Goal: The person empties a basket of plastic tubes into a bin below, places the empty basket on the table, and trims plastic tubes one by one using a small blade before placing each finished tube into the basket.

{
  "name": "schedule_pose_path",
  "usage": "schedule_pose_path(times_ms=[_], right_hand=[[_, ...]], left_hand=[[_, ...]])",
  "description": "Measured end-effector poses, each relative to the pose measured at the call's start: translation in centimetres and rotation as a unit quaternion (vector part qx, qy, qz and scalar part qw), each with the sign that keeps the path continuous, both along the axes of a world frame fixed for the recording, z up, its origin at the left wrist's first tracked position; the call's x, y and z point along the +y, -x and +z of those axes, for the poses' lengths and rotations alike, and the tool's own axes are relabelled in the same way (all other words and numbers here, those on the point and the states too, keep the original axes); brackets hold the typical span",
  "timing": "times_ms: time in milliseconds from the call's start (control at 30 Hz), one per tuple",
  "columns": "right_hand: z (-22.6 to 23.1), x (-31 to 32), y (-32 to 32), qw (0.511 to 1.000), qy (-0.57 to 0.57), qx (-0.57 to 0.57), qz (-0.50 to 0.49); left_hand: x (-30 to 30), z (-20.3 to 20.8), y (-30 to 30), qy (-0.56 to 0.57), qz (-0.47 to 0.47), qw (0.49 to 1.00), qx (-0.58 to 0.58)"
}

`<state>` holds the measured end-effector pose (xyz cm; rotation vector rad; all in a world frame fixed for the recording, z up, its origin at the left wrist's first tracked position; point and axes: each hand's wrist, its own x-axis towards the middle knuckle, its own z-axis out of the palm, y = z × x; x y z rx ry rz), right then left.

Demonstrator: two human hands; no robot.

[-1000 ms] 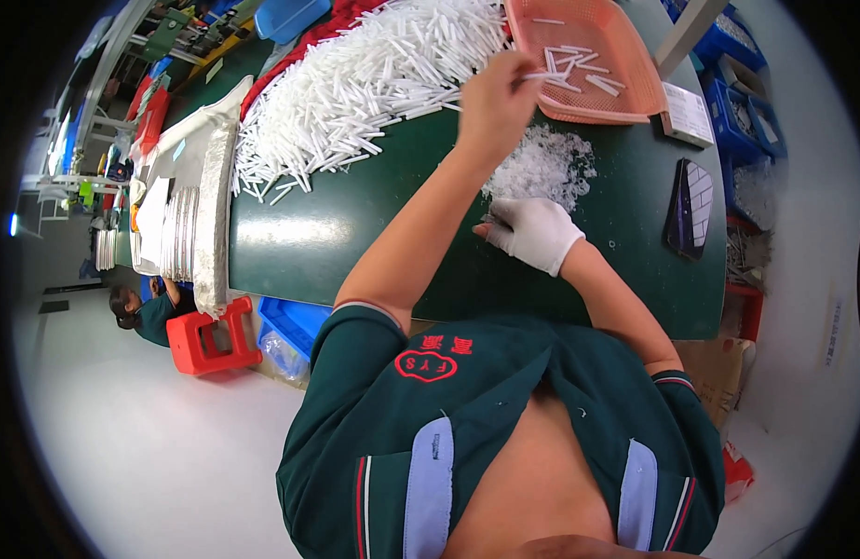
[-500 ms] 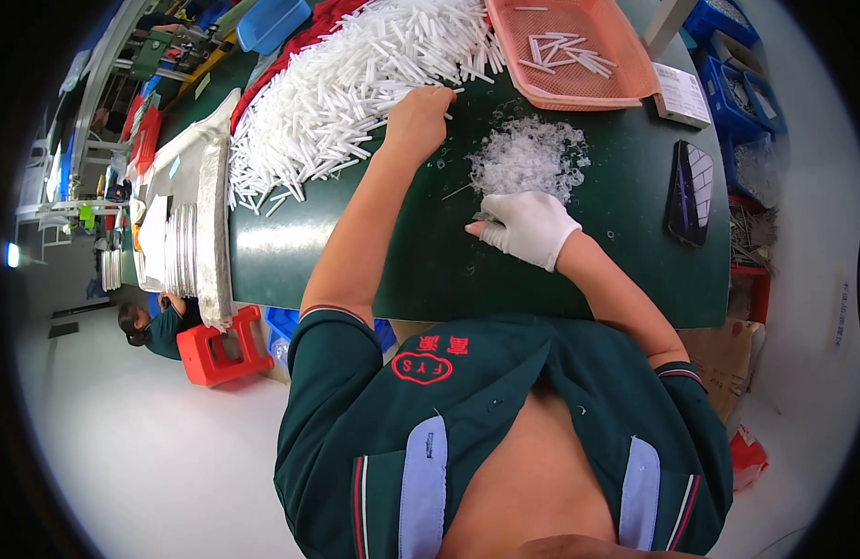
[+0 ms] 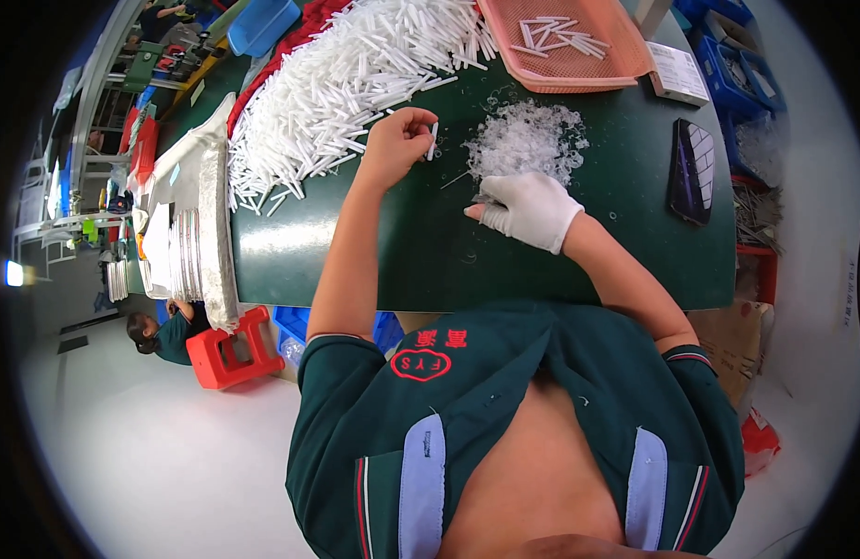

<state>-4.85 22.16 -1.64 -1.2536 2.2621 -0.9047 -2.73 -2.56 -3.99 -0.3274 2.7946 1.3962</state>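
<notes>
My bare left hand (image 3: 399,142) pinches one short white plastic tube (image 3: 433,140) upright above the green table (image 3: 430,252), just right of a big heap of the same white tubes (image 3: 346,84). My right hand (image 3: 528,207), in a white glove, rests on the table holding a small thin tool whose tip points left. It sits at the near edge of a pile of clear plastic shavings (image 3: 528,140).
A pink tray (image 3: 579,47) with a few tubes lies at the far side. A dark phone (image 3: 692,170) lies at the right. Stacked metal trays (image 3: 202,242) line the table's left edge. A red stool (image 3: 230,347) and a crouching person (image 3: 160,334) are on the floor.
My left hand went from the pink tray back to the tube heap and now holds a single tube nearer the gloved right hand, which stayed put.
</notes>
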Motion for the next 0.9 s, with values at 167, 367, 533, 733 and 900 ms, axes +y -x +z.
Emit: schedule_pose_path(times_ms=[167,367,533,733,900], right_hand=[[0.5,0.2,-0.2,0.999,-0.004,-0.021,-0.025],[-0.6,0.2,0.1,0.996,0.074,0.003,-0.049],[-0.4,-0.1,0.2,0.995,0.054,0.0,-0.082],[-1.5,-1.3,-0.1,0.981,0.156,-0.012,-0.115],[-1.5,-0.1,0.6,0.979,0.15,-0.015,-0.141]], left_hand=[[2.2,0.8,-2.1,-0.265,0.054,0.962,0.047],[3.6,1.5,-2.6,-0.405,0.056,0.907,0.097],[4.6,1.2,-3.5,-0.481,0.078,0.867,0.106],[5.2,0.2,-6.7,-0.565,0.157,0.804,0.099],[3.5,0.6,-11.2,-0.329,0.281,0.863,0.259]])
